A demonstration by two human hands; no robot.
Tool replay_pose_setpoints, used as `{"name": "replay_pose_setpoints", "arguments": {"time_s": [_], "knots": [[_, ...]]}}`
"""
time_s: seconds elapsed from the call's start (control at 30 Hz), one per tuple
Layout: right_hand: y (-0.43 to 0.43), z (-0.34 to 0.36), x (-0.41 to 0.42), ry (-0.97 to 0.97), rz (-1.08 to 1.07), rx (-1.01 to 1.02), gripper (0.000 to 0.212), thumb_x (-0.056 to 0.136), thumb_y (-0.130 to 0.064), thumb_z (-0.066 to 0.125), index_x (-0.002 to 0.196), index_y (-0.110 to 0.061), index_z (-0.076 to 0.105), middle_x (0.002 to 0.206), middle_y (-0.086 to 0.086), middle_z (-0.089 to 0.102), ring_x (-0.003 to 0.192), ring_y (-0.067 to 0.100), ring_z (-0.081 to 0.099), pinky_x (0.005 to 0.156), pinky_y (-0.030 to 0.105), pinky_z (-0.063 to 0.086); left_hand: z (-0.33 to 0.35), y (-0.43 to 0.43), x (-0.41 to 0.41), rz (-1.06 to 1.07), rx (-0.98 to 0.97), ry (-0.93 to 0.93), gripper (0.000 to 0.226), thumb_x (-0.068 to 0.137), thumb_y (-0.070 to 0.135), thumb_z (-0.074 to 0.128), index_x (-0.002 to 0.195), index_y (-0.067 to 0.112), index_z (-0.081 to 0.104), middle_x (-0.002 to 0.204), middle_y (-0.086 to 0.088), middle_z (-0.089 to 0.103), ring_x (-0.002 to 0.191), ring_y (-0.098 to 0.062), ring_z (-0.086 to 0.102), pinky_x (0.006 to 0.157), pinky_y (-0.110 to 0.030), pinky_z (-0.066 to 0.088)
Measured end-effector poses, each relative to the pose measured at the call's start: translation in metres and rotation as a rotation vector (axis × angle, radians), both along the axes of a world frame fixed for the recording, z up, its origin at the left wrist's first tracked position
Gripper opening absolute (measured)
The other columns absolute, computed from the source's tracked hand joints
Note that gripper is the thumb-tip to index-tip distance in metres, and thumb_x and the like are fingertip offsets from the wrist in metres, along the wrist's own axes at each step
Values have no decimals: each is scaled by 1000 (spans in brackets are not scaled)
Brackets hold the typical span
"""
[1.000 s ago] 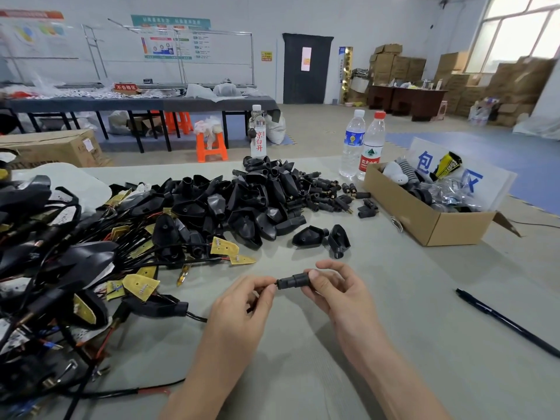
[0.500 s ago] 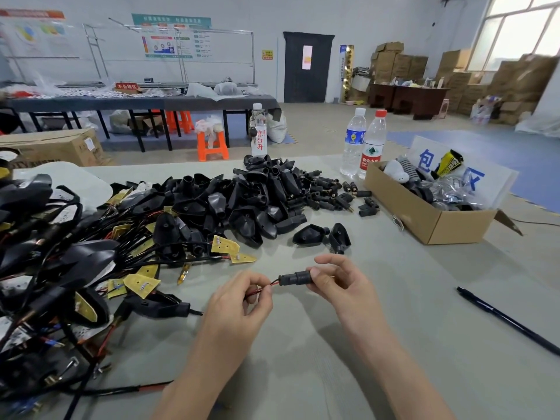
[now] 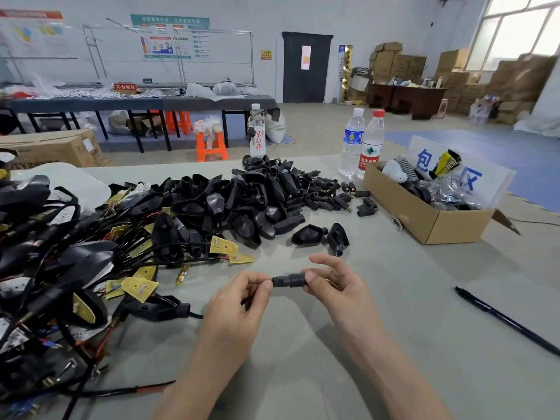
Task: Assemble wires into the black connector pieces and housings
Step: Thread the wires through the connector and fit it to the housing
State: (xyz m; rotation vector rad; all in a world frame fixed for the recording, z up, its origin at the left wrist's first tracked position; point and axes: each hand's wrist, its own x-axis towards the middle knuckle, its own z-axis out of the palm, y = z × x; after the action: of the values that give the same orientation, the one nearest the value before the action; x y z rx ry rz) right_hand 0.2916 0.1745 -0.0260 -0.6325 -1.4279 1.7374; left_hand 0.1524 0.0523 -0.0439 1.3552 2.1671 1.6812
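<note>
A small black cylindrical connector [image 3: 288,280] is held just above the grey table, between both hands. My right hand [image 3: 336,286] pinches its right end with thumb and fingers. My left hand [image 3: 242,301] pinches the wire at its left end, fingertips right against the connector; the wire itself is hidden by the fingers. A large heap of black housings [image 3: 242,201] lies behind the hands, with two loose housings [image 3: 321,237] closest. A tangle of black wires with yellow circuit boards [image 3: 91,268] covers the left of the table.
A cardboard box [image 3: 424,219] of parts stands at the right, with two water bottles [image 3: 360,144] behind it and a third bottle [image 3: 257,131] at the far edge. A black pen [image 3: 509,322] lies at the right. Small plug connectors [image 3: 333,195] are scattered beside the heap.
Half a second ago a short stretch of red wire showed between my left fingers and the connector. Now the left fingertips are against the connector and no wire shows.
</note>
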Motion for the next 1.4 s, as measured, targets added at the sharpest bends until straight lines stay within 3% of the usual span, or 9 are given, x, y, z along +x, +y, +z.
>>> {"name": "replay_pose_setpoints", "arguments": {"time_s": [0.2, 0.33, 0.43, 0.53, 0.7, 0.8, 0.93, 1.27, 1.4], "knots": [[5, -1, -2, 65, -1, -76, 25, 86, -9, 72, 109, -19, 70, 89, 1, 76, 85, 13, 73, 79, 17, 54, 0, -2, -8, 10, 2, 27, 11, 95, 31, 64, 93, 42, 62, 73, 20, 59, 71, -6, 55, 59, -12, 38], [4, -1, -1, 103, 28, -117, 34, 78, -15, 75, 112, -16, 68, 87, 0, 75, 85, 12, 72, 79, 17, 54, 2, -3, -5, -33, 13, 51, 6, 97, 38, 56, 93, 39, 60, 76, 15, 59, 73, -10, 55, 63, -18, 39], [3, 1, 1, 28, 13, -53, 27, 87, -9, 72, 112, -19, 68, 88, -1, 76, 83, 11, 72, 77, 14, 53, 2, -5, -6, -30, -39, 179, 12, 101, 31, 56, 90, 37, 56, 82, 17, 56, 75, -11, 52, 65, -29, 39], [3, 2, 4, -73, 14, 57, 23, 90, -10, 71, 109, -22, 68, 89, -3, 76, 81, 8, 71, 74, 12, 50, 3, -6, -6, 7, -91, 280, 17, 100, 26, 55, 91, 39, 51, 86, 23, 52, 74, -8, 49, 64, -26, 33], [1, 2, 4, -58, 21, 48, 19, 87, -14, 73, 101, -26, 74, 93, 2, 76, 86, 11, 71, 82, 16, 52, -4, -2, 0, -52, -89, 193, 17, 101, 27, 55, 89, 39, 54, 87, 22, 56, 77, -7, 52, 66, -26, 34], [4, 2, 2, 26, 30, -51, 28, 76, -20, 76, 103, -21, 73, 92, 5, 76, 89, 13, 71, 82, 19, 54, -3, 0, 2, -40, -48, 178, 4, 96, 42, 52, 93, 43, 55, 86, 18, 59, 78, -9, 56, 65, -27, 40], [7, 3, 1, 140, 14, -165, 39, 72, -15, 73, 111, -11, 68, 92, 9, 77, 90, 15, 73, 79, 18, 56, -1, -1, -3, -21, -17, 199, 22, 91, 61, 43, 96, 43, 56, 82, 7, 63, 72, -17, 58, 67, -41, 50], [1, 3, -1, 192, 59, -257, 45, 74, -15, 72, 118, -13, 63, 99, 11, 77, 90, 12, 74, 74, 17, 56, -2, 3, 5, -43, -18, 52, 7, 99, 41, 54, 93, 41, 57, 73, 12, 57, 70, -12, 52, 60, -29, 37], [3, 5, 2, 162, 43, -252, 46, 75, -17, 72, 120, -14, 63, 103, 12, 77, 89, 15, 74, 72, 20, 57, 2, 0, 7, -55, -9, 54, 18, 91, 63, 50, 103, 49, 53, 87, 17, 61, 78, -11, 56, 65, -35, 48]]}}
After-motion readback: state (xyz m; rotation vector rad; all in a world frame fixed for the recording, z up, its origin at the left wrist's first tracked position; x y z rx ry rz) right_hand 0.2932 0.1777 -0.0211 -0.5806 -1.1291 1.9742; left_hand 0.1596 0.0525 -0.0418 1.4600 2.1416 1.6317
